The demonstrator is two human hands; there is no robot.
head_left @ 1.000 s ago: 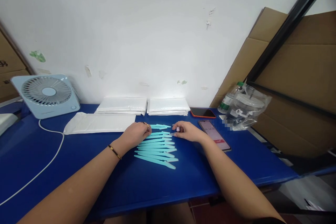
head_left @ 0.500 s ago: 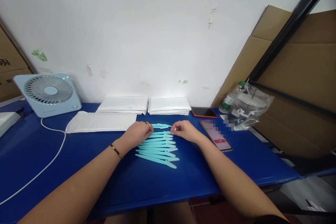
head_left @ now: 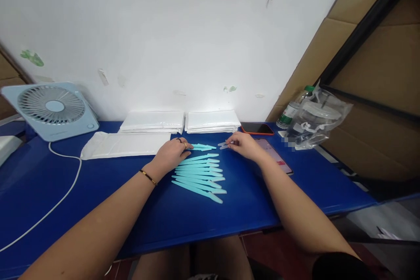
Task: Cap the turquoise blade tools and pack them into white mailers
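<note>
Several turquoise eyebrow razors (head_left: 198, 179) lie fanned on the blue table, handles to the left and blade ends to the right. Beyond them is a small group of the same razors (head_left: 204, 147). My left hand (head_left: 175, 153) is closed at the handle ends of this far group, its fingertips and thumb on them; how many it grips is hidden. My right hand (head_left: 243, 145) pinches small clear plastic blade covers (head_left: 223, 145), just right of the far razors' blade ends and apart from them.
Two stacks of white packets (head_left: 152, 121) stand against the wall, with a long white pouch (head_left: 121, 144) before them. A blue fan (head_left: 54, 107) is at left. Two phones (head_left: 257, 128), a bottle (head_left: 290, 111) and a bagged cup (head_left: 316, 120) sit at right.
My right hand has moved right, away from the razors, and the clear covers now show in its fingers. My left hand stays by the far razors. The view has shifted slightly.
</note>
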